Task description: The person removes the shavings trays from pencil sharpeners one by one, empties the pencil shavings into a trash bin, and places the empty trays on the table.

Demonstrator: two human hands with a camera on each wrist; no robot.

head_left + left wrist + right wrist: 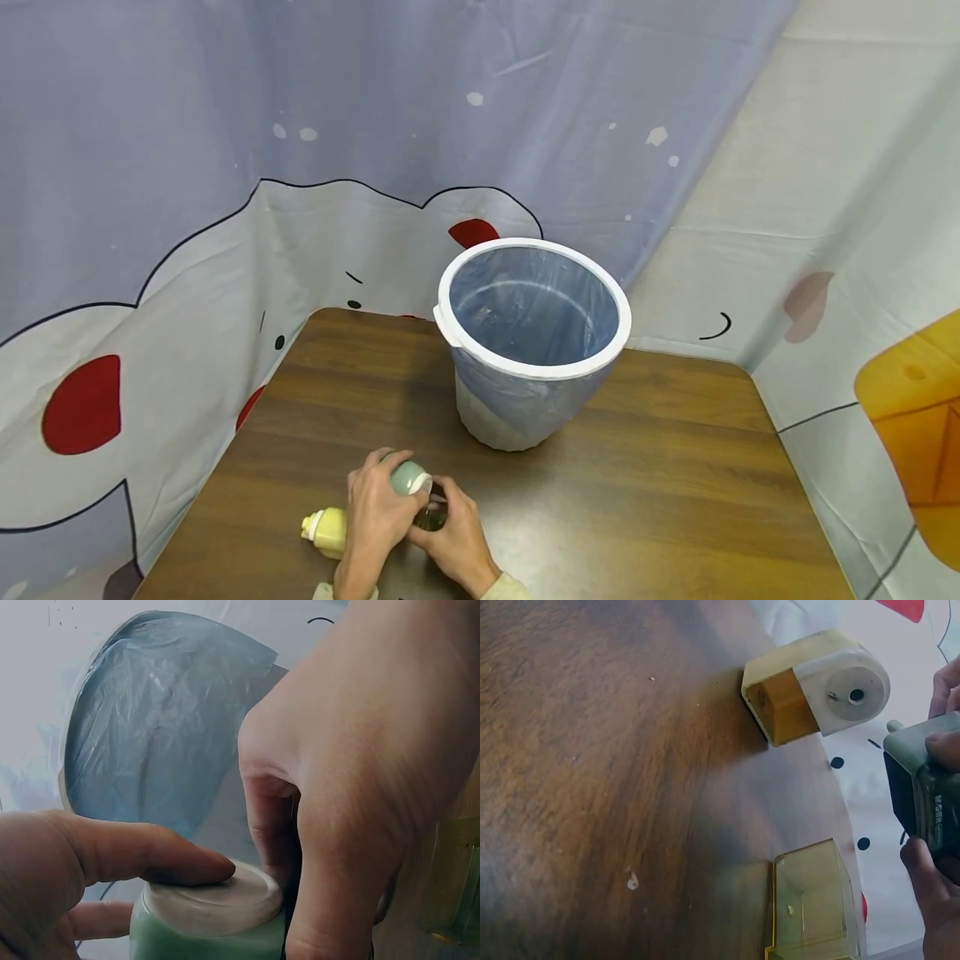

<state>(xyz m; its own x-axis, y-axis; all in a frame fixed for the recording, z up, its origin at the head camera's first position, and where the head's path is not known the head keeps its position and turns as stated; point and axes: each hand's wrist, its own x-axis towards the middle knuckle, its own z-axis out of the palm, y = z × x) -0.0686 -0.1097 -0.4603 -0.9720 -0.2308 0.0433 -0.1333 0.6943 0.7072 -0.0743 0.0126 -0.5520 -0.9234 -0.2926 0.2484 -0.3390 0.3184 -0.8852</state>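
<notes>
My left hand holds a green pencil sharpener tilted, its white round front facing right; in the left wrist view the thumb rests on that white front. The right hand grips the sharpener's dark see-through shavings drawer between thumb and fingers, close against the green body. To the left of both hands lies a yellow pencil sharpener, with a white front and a pencil hole in the right wrist view. A clear yellow drawer sits apart from it on the table.
A white-rimmed bin lined with a bluish plastic bag stands on the wooden table, beyond the hands. Printed curtains hang around the table's back and sides. Small crumbs dot the wood.
</notes>
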